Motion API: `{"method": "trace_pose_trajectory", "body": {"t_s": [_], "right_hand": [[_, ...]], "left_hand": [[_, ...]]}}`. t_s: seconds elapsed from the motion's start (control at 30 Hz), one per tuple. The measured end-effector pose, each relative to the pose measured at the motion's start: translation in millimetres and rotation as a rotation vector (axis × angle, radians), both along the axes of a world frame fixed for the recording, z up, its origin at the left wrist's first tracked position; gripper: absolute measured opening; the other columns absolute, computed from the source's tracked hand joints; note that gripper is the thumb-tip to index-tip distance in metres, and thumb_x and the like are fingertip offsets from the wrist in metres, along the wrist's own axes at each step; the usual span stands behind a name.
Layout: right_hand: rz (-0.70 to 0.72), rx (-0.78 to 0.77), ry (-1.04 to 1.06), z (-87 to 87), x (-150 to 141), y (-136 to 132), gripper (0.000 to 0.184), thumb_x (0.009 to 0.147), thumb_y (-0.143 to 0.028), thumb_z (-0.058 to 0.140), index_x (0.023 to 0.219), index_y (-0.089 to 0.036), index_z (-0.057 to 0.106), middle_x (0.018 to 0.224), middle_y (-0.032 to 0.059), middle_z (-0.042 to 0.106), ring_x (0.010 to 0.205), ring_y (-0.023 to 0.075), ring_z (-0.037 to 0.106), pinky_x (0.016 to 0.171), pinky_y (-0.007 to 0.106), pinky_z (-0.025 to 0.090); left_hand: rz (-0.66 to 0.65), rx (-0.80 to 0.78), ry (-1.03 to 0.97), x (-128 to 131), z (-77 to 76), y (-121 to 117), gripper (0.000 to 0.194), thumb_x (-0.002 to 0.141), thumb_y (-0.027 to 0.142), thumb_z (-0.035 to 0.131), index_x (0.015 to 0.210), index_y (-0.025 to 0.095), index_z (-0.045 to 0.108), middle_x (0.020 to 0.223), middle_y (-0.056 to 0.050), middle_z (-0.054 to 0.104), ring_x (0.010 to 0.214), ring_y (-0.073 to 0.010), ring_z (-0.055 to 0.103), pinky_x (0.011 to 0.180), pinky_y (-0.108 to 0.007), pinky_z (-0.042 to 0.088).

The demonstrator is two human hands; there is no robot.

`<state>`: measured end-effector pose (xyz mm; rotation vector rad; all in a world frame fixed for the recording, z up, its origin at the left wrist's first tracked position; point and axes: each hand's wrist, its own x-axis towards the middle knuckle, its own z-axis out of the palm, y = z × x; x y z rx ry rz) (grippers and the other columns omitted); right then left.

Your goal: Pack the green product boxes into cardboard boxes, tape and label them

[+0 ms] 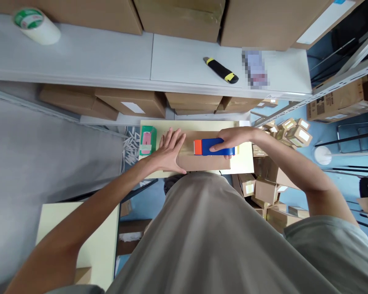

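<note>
A brown cardboard box (205, 164) lies on the pale yellow table (245, 163) in front of my body. My left hand (171, 153) rests on its left part with the fingers spread. Wrapped in my right hand (233, 138) is a blue tape dispenser (211, 147) with an orange end pointing left. It sits over the right half of the box, and a strip of clear tape seems to run left from it toward my left hand. Left of that hand stands a green box with a pink picture (148, 141).
Above the table runs a grey shelf (184, 61) carrying a utility knife (221, 70), a tape roll (38, 26), a blurred-out item (255, 68) and large cartons (180, 18). More cartons (131, 102) fill the level below. Small boxes (266, 190) are piled at the right.
</note>
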<state>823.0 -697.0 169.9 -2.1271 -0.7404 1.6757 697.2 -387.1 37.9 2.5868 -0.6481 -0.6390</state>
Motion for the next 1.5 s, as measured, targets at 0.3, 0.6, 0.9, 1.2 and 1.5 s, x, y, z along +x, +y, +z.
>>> {"method": "trace_pose_trajectory", "body": {"t_s": [0.3, 0.6, 0.9, 1.2, 1.5], "right_hand": [[-0.108, -0.317, 0.096, 33.7, 26.0, -121.0, 0.073, 0.078, -0.091, 0.08, 0.094, -0.02, 0.081, 0.081, 0.0077, 0.081, 0.08, 0.0258, 0.077, 0.075, 0.036, 0.059], [-0.227, -0.431, 0.077, 8.3, 11.6, -179.9, 0.063, 0.079, -0.081, 0.087, 0.091, -0.02, 0.079, 0.077, 0.0089, 0.077, 0.079, 0.0266, 0.075, 0.073, 0.039, 0.06], [-0.164, -0.42, -0.417, -66.4, -35.9, -135.2, 0.047, 0.09, -0.065, 0.084, 0.09, -0.017, 0.079, 0.092, 0.0191, 0.08, 0.1, 0.0397, 0.077, 0.089, 0.048, 0.056], [-0.371, -0.526, -0.67, -157.4, -91.1, -117.0, 0.049, 0.115, -0.05, 0.049, 0.135, -0.011, 0.071, 0.135, 0.0282, 0.077, 0.128, 0.04, 0.074, 0.1, 0.041, 0.052], [-0.547, -0.58, -0.674, -224.3, -136.0, -93.9, 0.05, 0.115, -0.032, 0.035, 0.147, 0.0, 0.058, 0.135, 0.0308, 0.072, 0.127, 0.0363, 0.064, 0.108, 0.042, 0.043]], "left_hand": [[-0.009, -0.035, -0.026, 3.4, -2.6, -5.7, 0.163, 0.068, 0.087, 0.087, 0.184, 0.018, -0.004, 0.19, -0.026, -0.01, 0.171, -0.0611, -0.014, 0.135, -0.078, 0.004], [-0.001, -0.021, -0.041, 4.9, -12.2, -7.3, 0.163, 0.066, 0.085, 0.088, 0.185, 0.023, -0.006, 0.191, -0.022, -0.013, 0.171, -0.0633, -0.012, 0.134, -0.08, 0.008], [0.007, -0.008, -0.041, 4.0, -10.5, -9.4, 0.165, 0.064, 0.084, 0.092, 0.185, 0.021, 0.0, 0.19, -0.024, -0.01, 0.171, -0.0625, -0.012, 0.135, -0.078, 0.009], [0.024, -0.031, -0.003, 0.3, -1.8, -10.1, 0.16, 0.066, 0.082, 0.093, 0.186, 0.024, 0.003, 0.19, -0.021, -0.016, 0.173, -0.0575, -0.015, 0.137, -0.076, 0.007], [0.632, -0.237, -0.102, -39.4, -20.0, -13.5, 0.119, 0.1, 0.077, 0.063, 0.184, 0.017, 0.004, 0.191, -0.026, 0.002, 0.178, -0.0442, 0.009, 0.14, -0.063, 0.023]]}}
